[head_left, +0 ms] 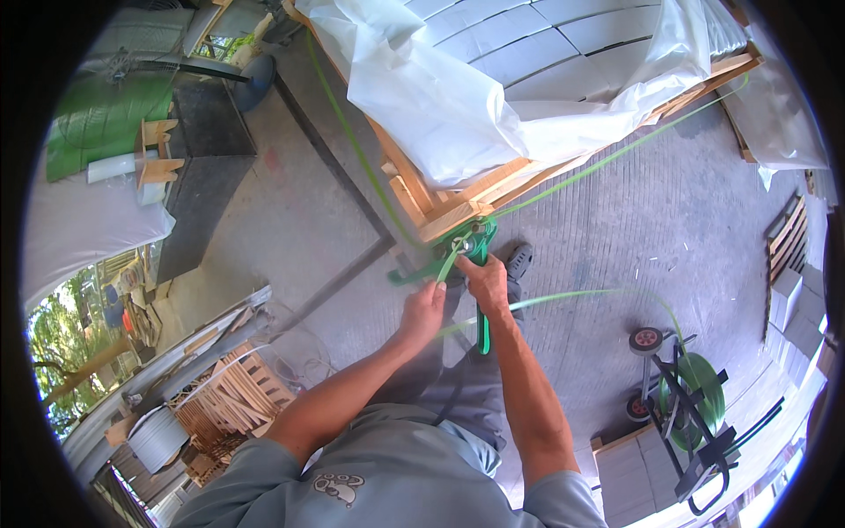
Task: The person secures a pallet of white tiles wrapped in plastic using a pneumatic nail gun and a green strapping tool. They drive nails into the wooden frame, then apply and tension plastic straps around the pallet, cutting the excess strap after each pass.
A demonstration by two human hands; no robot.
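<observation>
A green metal strapping tensioner [475,236] sits against the near corner of a wooden crate [458,216]. My right hand [486,280] is closed around the tool, and its long green handle hangs down below the fingers. My left hand [424,310] pinches a green plastic strap [448,267] just below the tool's round metal part. From the tool, the strap runs along both sides of the crate. Another length of it arcs away to the right, toward a strap reel [702,396]. Part of the tool is hidden by my right hand.
White plastic sheeting [422,114] drapes over the crate, which holds pale grey blocks [528,53]. The green reel stands on a wheeled black cart [647,341] at right. Wooden slats [233,392] are stacked at lower left. A fan [253,82] stands at upper left.
</observation>
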